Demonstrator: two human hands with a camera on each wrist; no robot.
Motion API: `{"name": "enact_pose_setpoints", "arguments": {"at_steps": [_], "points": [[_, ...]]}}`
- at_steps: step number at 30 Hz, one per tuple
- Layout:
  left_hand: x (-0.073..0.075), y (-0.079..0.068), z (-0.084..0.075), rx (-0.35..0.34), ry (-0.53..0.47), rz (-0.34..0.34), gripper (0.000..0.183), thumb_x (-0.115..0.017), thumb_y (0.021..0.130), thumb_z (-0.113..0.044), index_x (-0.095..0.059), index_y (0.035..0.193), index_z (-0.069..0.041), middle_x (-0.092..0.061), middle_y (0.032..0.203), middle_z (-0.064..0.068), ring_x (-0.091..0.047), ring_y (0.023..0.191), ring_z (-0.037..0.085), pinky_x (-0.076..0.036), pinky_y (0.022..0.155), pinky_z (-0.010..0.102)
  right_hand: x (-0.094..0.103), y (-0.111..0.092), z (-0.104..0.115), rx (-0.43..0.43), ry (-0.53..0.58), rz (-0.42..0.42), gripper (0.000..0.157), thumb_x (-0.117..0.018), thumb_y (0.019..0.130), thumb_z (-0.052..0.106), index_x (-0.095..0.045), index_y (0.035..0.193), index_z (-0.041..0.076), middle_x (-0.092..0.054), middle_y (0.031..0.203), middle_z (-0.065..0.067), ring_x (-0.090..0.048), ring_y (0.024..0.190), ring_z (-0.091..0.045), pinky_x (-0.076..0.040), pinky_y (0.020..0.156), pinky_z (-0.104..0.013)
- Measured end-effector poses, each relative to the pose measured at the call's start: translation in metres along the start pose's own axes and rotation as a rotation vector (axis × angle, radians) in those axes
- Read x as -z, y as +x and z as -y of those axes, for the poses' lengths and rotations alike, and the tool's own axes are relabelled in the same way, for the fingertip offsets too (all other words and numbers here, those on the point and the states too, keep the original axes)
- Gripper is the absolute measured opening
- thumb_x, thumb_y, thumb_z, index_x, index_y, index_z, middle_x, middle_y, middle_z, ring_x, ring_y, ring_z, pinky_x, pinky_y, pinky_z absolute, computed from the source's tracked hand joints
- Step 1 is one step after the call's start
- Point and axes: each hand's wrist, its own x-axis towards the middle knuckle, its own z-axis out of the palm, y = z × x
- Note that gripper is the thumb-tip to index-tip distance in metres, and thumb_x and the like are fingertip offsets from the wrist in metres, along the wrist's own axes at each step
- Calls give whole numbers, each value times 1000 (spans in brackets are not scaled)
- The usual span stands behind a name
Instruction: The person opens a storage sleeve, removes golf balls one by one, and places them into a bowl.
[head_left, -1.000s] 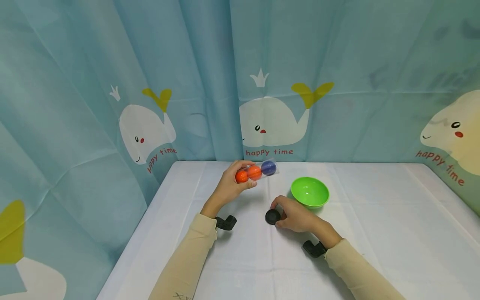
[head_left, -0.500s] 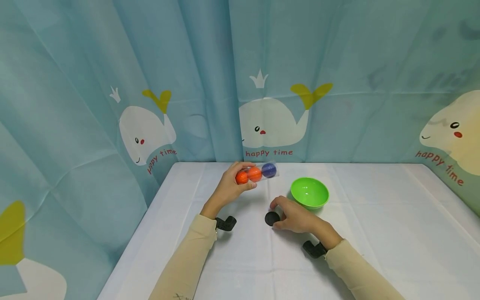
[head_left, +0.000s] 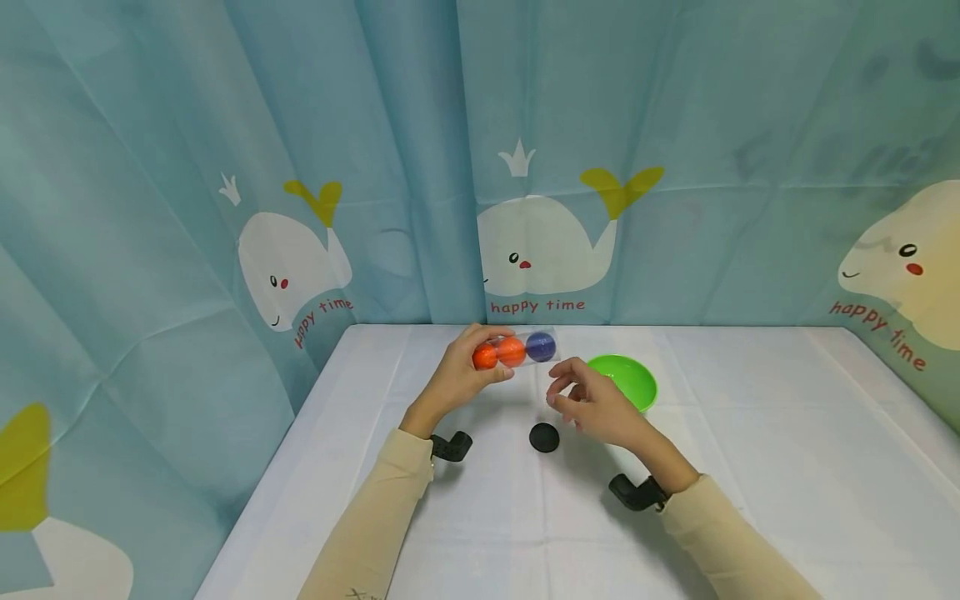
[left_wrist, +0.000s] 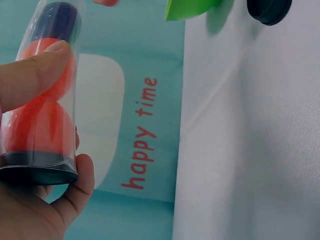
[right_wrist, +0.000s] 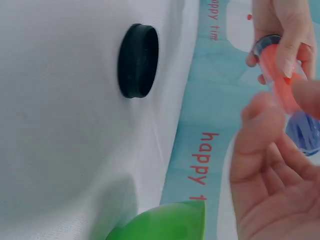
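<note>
Red lowercase lettering on a blue-green curtain [head_left: 420, 125] reads "happy time" three times in the head view: level under the middle whale print [head_left: 551, 242], slanting upward under the left whale print [head_left: 288, 258], and slanting downward under the right whale print [head_left: 911, 250]. In the left wrist view, "happy time" runs sideways from bottom to top. In the right wrist view, the green bowl [right_wrist: 165, 222] cuts the phrase to "happy t". Dark marks on the left sleeve [head_left: 375, 517] cannot be read.
</note>
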Motion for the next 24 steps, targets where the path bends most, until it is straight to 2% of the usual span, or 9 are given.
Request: {"name": "enact_pose_setpoints", "arguments": {"at_steps": [3, 7, 10, 17, 24], "points": [[0, 0, -1, -10, 9, 3, 49, -82, 87, -13, -65, 133, -21, -58, 122, 5, -59, 115, 23, -51, 102, 40, 4, 0, 0, -23, 115, -48, 35, -65, 99, 14, -51, 128, 1, -66, 108, -16, -64, 73, -31, -54, 56, -31], [0, 0, -1, -18, 32, 2, 49, -82, 87, -12, -66, 132, -21, -59, 120, 4, -58, 115, 22, -51, 103, 41, 9, 1, 1, -61, 190, -81, 42, -66, 100, 20, -47, 132, 0, -63, 109, -19, -65, 78, -38, -55, 60, -32], [0, 0, -3, -24, 61, 2, 50, -83, 86, -12, -66, 132, -20, -59, 119, 4, -58, 115, 22, -51, 103, 41, 12, 1, 1, -79, 236, -87, 47, -65, 100, 20, -45, 136, -2, -63, 110, -19, -65, 81, -37, -56, 62, -31], [2, 0, -7, -36, 108, 3, 50, -85, 83, -10, -68, 130, -18, -60, 118, 5, -58, 114, 23, -52, 103, 42, 17, 1, 1, -76, 296, -67, 43, -56, 105, 19, -42, 140, -1, -66, 111, -11, -64, 77, -18, -56, 64, -29], [3, -1, -9, -60, 145, 13, 50, -86, 82, -9, -69, 128, -17, -59, 115, 5, -57, 113, 24, -51, 101, 41, 17, 2, 0, -80, 310, -60, 45, -59, 105, 26, -44, 139, 0, -66, 112, -14, -64, 77, -18, -56, 63, -29]]}}
